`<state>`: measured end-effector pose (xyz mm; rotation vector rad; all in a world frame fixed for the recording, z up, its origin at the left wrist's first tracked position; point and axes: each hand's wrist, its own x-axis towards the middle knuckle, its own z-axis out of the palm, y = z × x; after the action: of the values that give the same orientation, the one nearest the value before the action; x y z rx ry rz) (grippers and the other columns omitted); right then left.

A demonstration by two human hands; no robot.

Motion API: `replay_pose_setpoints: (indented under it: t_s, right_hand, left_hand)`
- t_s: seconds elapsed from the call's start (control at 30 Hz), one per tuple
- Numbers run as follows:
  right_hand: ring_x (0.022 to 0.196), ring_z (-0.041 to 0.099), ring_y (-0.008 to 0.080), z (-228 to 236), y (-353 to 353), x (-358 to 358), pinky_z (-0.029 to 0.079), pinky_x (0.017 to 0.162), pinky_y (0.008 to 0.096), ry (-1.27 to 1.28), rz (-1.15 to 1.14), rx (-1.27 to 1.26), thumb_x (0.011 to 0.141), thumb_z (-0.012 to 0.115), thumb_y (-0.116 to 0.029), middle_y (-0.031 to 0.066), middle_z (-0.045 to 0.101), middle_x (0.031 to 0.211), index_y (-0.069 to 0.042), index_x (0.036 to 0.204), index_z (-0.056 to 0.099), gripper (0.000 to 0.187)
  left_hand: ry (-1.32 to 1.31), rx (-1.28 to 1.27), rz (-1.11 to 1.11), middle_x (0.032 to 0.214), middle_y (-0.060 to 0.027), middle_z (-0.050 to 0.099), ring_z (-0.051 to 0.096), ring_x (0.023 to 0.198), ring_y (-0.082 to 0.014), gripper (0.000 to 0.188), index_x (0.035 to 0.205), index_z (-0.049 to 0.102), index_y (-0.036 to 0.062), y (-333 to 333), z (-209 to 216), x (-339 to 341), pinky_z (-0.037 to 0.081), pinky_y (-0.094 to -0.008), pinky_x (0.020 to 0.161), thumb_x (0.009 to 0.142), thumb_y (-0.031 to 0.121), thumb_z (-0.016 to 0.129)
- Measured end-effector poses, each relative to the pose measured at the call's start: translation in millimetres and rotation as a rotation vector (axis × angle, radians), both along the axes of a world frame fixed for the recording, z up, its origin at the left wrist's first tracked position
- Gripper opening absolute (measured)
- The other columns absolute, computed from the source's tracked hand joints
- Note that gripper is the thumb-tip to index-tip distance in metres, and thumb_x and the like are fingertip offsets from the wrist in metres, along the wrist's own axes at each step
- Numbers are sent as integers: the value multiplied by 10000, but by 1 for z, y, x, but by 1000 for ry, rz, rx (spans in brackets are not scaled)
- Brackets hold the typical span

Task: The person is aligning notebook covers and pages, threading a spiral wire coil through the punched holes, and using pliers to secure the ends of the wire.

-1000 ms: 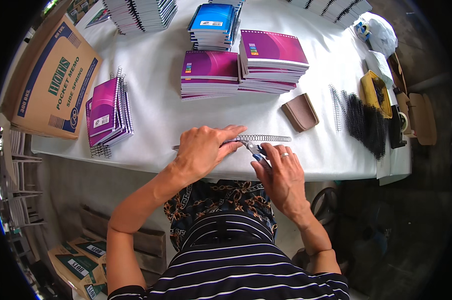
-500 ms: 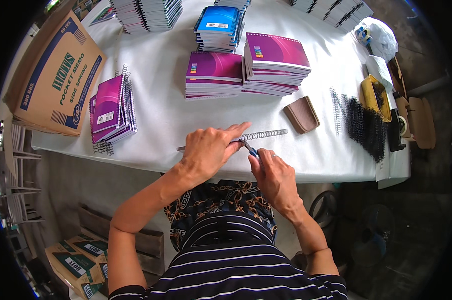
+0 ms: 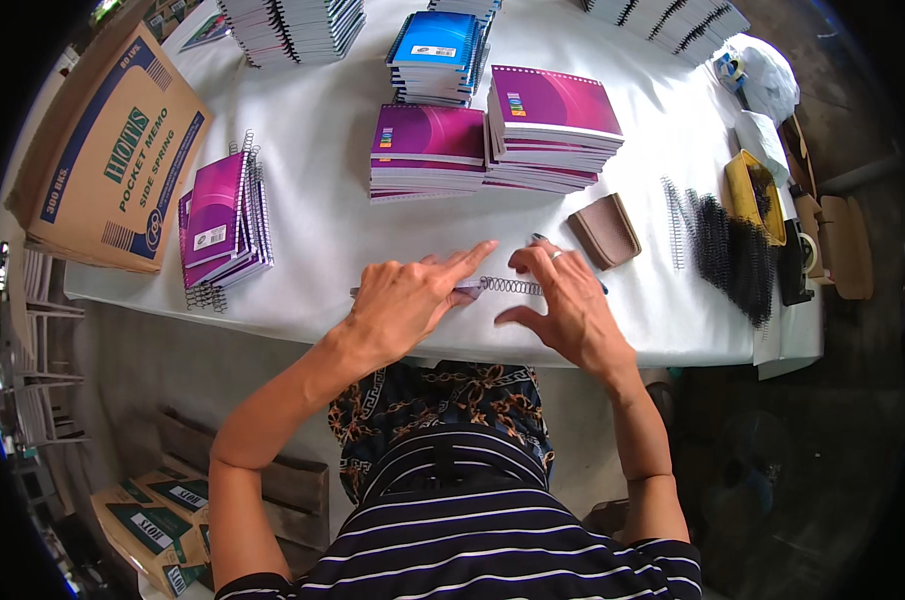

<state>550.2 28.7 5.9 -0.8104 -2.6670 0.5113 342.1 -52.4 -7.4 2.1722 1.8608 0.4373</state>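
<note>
A silver wire spiral (image 3: 510, 286) lies across the near edge of the white table (image 3: 323, 250). My left hand (image 3: 408, 298) rests flat on the spiral's left end, fingers stretched toward the right and pinning it down. My right hand (image 3: 565, 300) hovers over the spiral's right end with fingers spread and the thumb below the wire. It wears a ring. A dark tool tip (image 3: 539, 238) pokes out past my right index finger; the rest of the tool is hidden under that hand.
Two purple notebook stacks (image 3: 428, 150) (image 3: 553, 125) and a blue stack (image 3: 438, 55) stand behind. Bound purple notebooks (image 3: 223, 215) and a cardboard box (image 3: 113, 160) are left. A brown pouch (image 3: 605, 230), black spirals (image 3: 733, 255) and a yellow tray (image 3: 753, 195) are right.
My right hand has opened its fingers and spread them over the spiral's right end. My left hand has flattened onto the spiral. The blue-handled tool seen between the hands is now mostly covered.
</note>
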Motion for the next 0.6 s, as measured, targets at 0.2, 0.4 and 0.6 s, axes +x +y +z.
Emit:
replay_pose_setpoints:
  t_s: [0.2, 0.4, 0.6]
  right_hand:
    - [844, 590, 252, -12, -6, 0, 438, 760, 376, 43, 57, 133, 876, 681, -137, 72, 581, 949, -53, 1051, 553, 233]
    - [818, 599, 279, -7, -7, -12, 475, 725, 411, 87, 72, 75, 879, 664, -97, 90, 573, 909, -35, 989, 582, 151]
    - [985, 636, 327, -10, 30, 25, 519, 829, 418, -73, 172, -32, 851, 600, 11, 138, 634, 1110, -25, 1033, 623, 188]
  left_hand:
    - [-49, -3, -37, 1196, -7, 696, 719, 777, -266, 559, 1426, 505, 335, 0, -7, -2, 590, -376, 663, 892, 343, 670]
    - [-82, -46, -52, 1187, -6, 699, 715, 800, -279, 494, 1385, 557, 324, 1, -1, -4, 589, -386, 699, 902, 310, 663]
    - [-34, -129, -235, 1185, 50, 699, 716, 842, -261, 437, 1331, 594, 366, -1, 8, -19, 594, -420, 722, 908, 272, 652]
